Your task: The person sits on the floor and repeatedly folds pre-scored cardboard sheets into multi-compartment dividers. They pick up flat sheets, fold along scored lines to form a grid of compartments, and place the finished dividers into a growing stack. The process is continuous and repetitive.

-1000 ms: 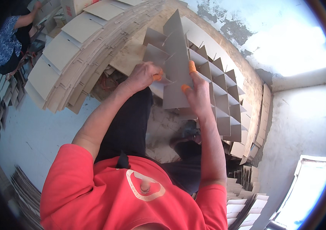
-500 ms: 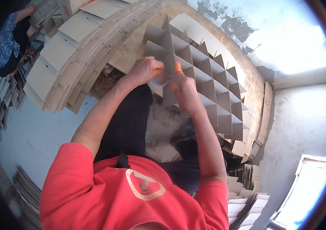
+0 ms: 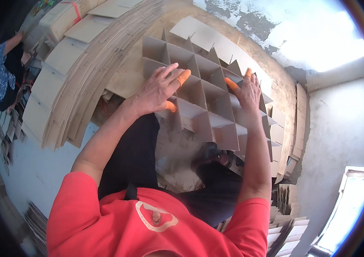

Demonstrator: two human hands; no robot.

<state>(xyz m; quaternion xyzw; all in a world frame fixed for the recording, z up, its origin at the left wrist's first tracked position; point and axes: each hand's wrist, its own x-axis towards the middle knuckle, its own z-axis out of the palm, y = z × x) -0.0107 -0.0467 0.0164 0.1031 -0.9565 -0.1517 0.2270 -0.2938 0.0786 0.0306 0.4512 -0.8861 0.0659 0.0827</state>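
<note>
A cardboard divider grid (image 3: 204, 100) with several square cells stands in front of me, tilted and opened out. My left hand (image 3: 156, 91) is open over the grid's left cells, thumb and fingers apart. At its right part, my right hand (image 3: 250, 95) is open too, fingers stretched and thumb spread over the strips' upper edges. Orange finger covers (image 3: 183, 77) are on some digits of both hands. Whether either palm presses on the cardboard is hard to tell. Behind the grid lies a flat pale cardboard sheet (image 3: 190, 28).
Stacked slotted cardboard strips (image 3: 72, 64) curve along the left. More strips (image 3: 286, 233) are piled at lower right. At far left is another person (image 3: 0, 79) in a blue patterned top. A peeling wall (image 3: 331, 124) rises on the right.
My hands have moved apart, the right one to the right, and their fingers have opened. The divider grid has shifted left, and its left cells are spread wider.
</note>
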